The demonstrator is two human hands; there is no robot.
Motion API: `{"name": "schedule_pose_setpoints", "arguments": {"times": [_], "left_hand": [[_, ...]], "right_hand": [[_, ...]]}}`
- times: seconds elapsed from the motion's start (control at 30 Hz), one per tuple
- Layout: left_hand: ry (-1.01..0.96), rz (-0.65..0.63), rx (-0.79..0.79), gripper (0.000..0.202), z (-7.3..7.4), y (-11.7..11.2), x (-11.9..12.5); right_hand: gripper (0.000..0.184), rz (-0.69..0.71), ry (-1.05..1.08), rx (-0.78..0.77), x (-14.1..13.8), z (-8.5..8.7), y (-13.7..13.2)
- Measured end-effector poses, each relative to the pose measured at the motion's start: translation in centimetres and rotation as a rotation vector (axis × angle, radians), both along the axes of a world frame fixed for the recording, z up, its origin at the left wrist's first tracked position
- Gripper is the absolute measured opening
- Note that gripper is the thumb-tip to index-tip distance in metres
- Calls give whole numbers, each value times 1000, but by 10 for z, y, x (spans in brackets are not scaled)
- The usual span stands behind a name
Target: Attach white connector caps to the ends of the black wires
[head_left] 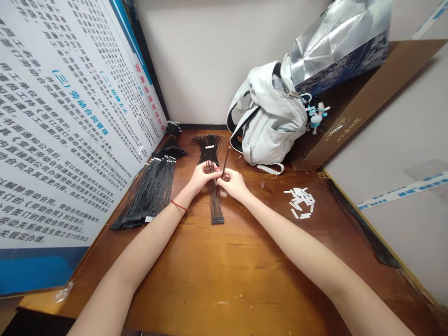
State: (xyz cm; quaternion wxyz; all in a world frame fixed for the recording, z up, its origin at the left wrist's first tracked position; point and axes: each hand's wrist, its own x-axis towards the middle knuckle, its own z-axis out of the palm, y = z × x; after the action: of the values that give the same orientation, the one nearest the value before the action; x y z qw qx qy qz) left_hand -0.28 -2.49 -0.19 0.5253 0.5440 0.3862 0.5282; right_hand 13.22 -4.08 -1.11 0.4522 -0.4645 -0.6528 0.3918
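L hand [205, 177] & R hand [233, 183] pinch narrow at the wire bundle [216, 205], mid-tabletop [224, 280], its black connector [217, 220] hanging toward 6 o'c; R hand also holds a thin dark strand [226, 161] upright. Looks done: tagged bundle [209, 149] at 12 o'c, stack of black bundles [150, 191] at 10 o'c. Looks left: loose white strips [298, 203] at 3 o'c, loose black wires [360, 224] at 4 o'c. Tabletop is brown wood, scuffed, w/ bits of debris. White backpack [269, 116] at 1 o'c, printed board [70, 116] leaning at 9 o'c, pale wall [199, 60] behind.
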Motion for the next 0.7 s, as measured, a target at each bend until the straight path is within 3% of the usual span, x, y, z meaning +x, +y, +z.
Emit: {"name": "schedule_pose_setpoints", "arguments": {"times": [0.3, 0.53, 0.7], "left_hand": [[45, 6, 31, 28, -3, 2, -3], [34, 11, 21, 33, -2, 2, -3], [43, -14, 29, 34, -2, 2, 0]], "right_hand": [[21, -143, 542, -183, 5, -4, 14], [27, -129, 614, -153, 6, 0, 11], [29, -78, 502, -92, 4, 0, 8]]}}
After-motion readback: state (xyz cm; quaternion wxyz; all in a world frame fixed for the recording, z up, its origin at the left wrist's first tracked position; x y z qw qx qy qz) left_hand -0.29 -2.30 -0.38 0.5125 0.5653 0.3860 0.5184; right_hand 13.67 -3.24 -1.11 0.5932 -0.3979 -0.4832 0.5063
